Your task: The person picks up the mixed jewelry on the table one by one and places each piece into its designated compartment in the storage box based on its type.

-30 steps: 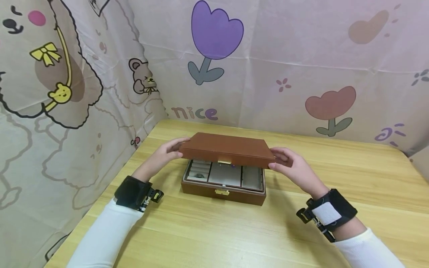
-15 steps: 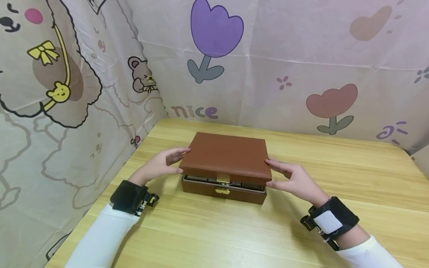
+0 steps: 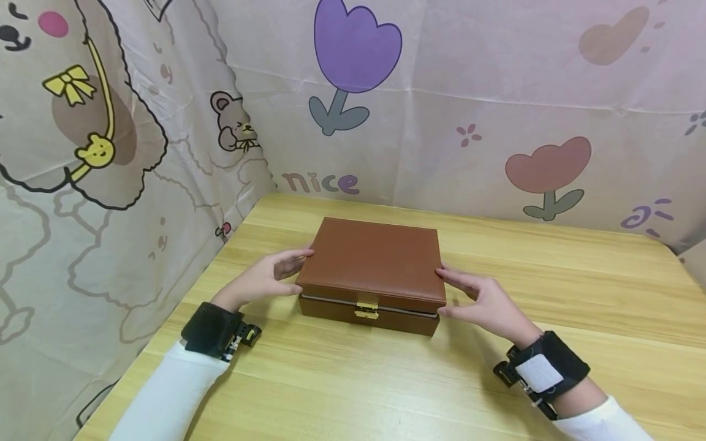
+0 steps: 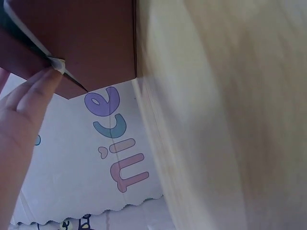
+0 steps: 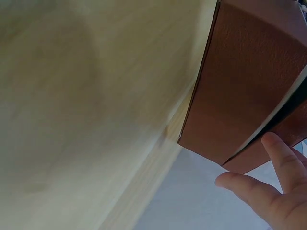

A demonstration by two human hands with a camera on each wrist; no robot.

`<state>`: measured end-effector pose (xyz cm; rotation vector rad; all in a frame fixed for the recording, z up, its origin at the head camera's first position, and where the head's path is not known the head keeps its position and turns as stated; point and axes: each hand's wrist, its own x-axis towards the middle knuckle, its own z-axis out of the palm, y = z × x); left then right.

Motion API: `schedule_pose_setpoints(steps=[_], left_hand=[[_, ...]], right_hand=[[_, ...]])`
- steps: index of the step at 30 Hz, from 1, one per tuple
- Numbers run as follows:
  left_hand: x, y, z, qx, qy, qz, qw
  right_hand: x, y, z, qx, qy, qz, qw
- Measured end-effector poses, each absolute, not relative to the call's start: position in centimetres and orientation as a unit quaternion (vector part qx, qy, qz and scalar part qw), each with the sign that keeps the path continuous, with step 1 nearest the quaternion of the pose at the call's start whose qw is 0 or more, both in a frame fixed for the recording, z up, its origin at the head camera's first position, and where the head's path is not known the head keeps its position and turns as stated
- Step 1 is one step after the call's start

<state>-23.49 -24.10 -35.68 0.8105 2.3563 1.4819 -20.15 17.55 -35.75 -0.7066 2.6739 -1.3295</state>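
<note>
A brown leather-look jewelry box [image 3: 331, 308] sits on the table, its hinged lid [image 3: 375, 257] lowered almost flat. A thin slit shows between lid and base, in the head view and on both sides in the wrist views. The gold clasp [image 3: 367, 309] at the front has its two parts nearly meeting. My left hand [image 3: 265, 275] touches the lid's left edge, thumb near the front corner. On the opposite side my right hand [image 3: 488, 303] touches the lid's right edge with spread fingertips. One fingertip [image 5: 271, 141] lies right at the slit. The box's inside is hidden.
The light wooden table [image 3: 342, 386] extends around the box. Behind it hangs a printed cloth [image 3: 452, 79], and another printed cloth [image 3: 105, 245] runs along the left side. Each wrist wears a black strap [image 3: 212, 327] with a small camera.
The lid has come down from half raised to nearly flat, hiding the compartments and ring inside. Both hands have followed it down, their fingers now straighter at its sides.
</note>
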Motion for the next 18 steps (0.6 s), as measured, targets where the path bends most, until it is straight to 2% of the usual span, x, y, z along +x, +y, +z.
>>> schedule_pose_setpoints(steps=[11, 18], left_hand=[[-23.38, -23.91, -35.54, 0.239, 0.824, 0.507, 0.082], [-23.19, -24.23, -35.85, 0.238, 0.836, 0.483, 0.102]], right_hand=[[-19.84, 17.28, -35.12, -0.196, 0.873, -0.447, -0.012], [-19.37, 17.21, -35.77, -0.203, 0.876, -0.438, -0.006]])
